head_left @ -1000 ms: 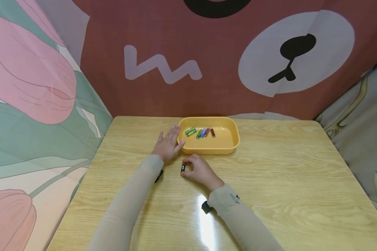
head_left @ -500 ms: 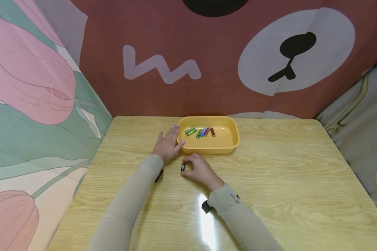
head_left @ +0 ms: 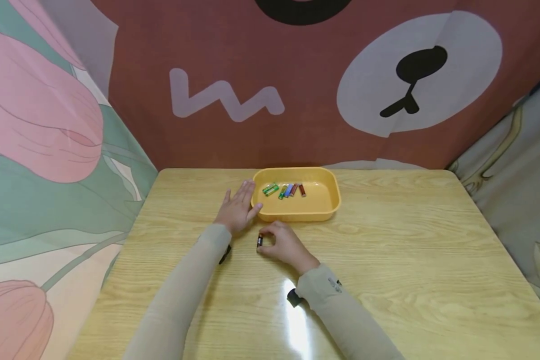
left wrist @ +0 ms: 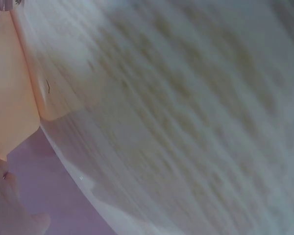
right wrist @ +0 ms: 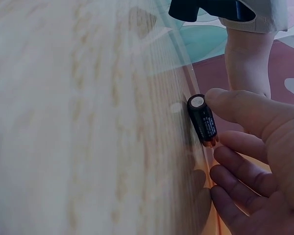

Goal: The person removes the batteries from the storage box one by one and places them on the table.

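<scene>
Between thumb and index finger, my right hand (head_left: 288, 246) pinches a black battery with a copper-coloured end (head_left: 259, 241) at the tabletop, just in front of the yellow tray (head_left: 297, 217). The right wrist view shows the battery (right wrist: 202, 120) lengthwise, its flat silver end by the thumb and the copper end by the index finger. My left hand (head_left: 236, 207) has its fingers spread and touches the tray's left side, thumb over the near left corner. Inside the tray lie green batteries (head_left: 270, 189), a blue one (head_left: 289, 190) and red ones (head_left: 302, 190).
A light wood table (head_left: 409, 260) carries everything, and the tray stands near its back edge. Behind rises a brown cloth with a bear print (head_left: 315, 135). Floral cloth (head_left: 40, 210) hangs at the left, another patterned cloth (head_left: 513, 165) at the right.
The view has shifted slightly. Both hands, the black battery and the tray keep their places relative to one another.
</scene>
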A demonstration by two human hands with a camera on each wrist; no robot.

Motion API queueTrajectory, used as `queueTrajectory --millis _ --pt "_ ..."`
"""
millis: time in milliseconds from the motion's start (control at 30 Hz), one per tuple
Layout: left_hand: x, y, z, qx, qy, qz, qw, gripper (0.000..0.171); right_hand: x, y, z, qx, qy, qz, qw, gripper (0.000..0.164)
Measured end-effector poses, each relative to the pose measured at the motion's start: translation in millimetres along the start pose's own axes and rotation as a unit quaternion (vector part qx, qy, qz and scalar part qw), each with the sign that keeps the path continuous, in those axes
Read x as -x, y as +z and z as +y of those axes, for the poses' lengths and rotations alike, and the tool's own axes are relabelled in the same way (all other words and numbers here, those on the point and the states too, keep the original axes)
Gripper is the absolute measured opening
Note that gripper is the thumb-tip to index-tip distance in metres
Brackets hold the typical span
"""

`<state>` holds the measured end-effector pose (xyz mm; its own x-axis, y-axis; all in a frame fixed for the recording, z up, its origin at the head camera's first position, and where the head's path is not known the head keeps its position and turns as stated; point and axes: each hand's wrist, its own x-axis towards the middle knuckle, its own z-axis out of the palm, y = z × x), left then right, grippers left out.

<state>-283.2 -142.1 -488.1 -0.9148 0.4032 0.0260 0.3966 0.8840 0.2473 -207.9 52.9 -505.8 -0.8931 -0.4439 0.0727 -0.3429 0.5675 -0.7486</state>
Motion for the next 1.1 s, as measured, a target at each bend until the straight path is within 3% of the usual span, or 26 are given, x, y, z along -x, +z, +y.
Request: queueTrajectory --millis 567,1100 --pt "1.2 -3.0 1.7 -0.001 -0.005 -0.009 0.9999 0.077 1.7 -0.9 -0.6 -0.022 -0.008 0.007 1.000 0.045" --pt "0.6 -1.0 1.1 -0.014 -0.005 -0.007 0.9999 0.078 9.1 -22.3 -6.0 -0.044 -0.002 0.075 0.996 0.019"
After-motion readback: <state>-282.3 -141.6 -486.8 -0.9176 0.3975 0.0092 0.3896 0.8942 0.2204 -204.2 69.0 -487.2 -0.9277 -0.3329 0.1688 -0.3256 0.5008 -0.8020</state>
